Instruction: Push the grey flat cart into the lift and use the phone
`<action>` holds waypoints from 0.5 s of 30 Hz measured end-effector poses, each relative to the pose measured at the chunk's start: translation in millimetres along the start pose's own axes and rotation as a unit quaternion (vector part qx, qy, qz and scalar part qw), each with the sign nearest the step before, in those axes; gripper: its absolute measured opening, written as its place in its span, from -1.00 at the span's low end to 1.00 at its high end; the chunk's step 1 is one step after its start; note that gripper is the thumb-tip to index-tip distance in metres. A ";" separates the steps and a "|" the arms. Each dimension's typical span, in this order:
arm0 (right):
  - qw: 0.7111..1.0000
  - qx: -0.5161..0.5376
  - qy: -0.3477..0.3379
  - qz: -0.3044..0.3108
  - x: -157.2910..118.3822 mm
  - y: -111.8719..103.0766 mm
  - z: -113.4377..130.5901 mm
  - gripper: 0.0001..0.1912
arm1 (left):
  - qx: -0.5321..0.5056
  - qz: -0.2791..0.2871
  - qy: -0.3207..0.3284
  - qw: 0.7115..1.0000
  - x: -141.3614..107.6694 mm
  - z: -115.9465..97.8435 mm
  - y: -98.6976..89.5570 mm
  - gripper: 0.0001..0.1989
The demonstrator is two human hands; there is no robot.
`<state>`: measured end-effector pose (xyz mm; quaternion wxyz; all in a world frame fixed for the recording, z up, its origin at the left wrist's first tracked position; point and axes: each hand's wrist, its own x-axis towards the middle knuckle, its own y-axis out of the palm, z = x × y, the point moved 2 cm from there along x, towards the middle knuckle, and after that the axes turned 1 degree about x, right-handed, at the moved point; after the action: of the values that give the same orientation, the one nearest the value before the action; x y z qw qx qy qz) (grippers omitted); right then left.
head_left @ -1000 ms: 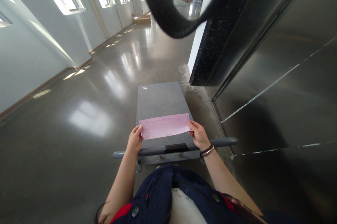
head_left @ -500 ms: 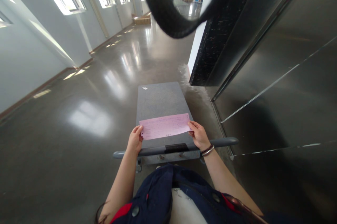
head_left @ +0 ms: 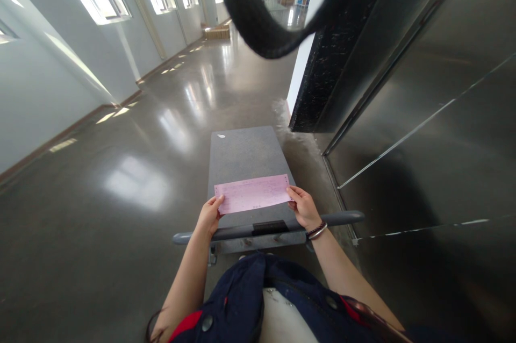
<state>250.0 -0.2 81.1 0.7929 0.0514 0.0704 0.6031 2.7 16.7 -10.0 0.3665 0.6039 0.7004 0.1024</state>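
While pinching pink slip (head_left: 253, 194) at both short ends, left end clamped in left hand (head_left: 209, 215), right in right hand (head_left: 305, 208), holds long axis left to right, right end slightly farther, over near part of cart platform (head_left: 250, 152).

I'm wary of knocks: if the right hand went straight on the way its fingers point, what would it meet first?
The pink sheet, whose right end the right hand pinches. Beyond that, the gray cart platform seems to lie lower, though one view leaves depth unclear.
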 end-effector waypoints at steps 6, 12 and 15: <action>0.999 -0.027 0.004 0.019 -14.4 -5.0 3.0 -0.36 | -0.006 -0.018 -0.002 1.000 -1.9 -1.0 2.3 -0.91; 0.919 -0.329 0.049 0.213 -73.6 -56.8 44.3 -0.39 | -0.031 -0.042 -0.001 0.999 -1.4 0.5 1.6 -0.93; 0.788 -0.450 0.128 0.400 -116.8 -74.4 81.1 -0.68 | -0.029 -0.048 -0.007 0.998 -1.1 0.6 2.4 -0.94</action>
<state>304.0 -132.4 154.3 0.3983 -0.3652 -0.1348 0.8305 5.0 16.1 -8.6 0.3931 0.5594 0.7228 0.1005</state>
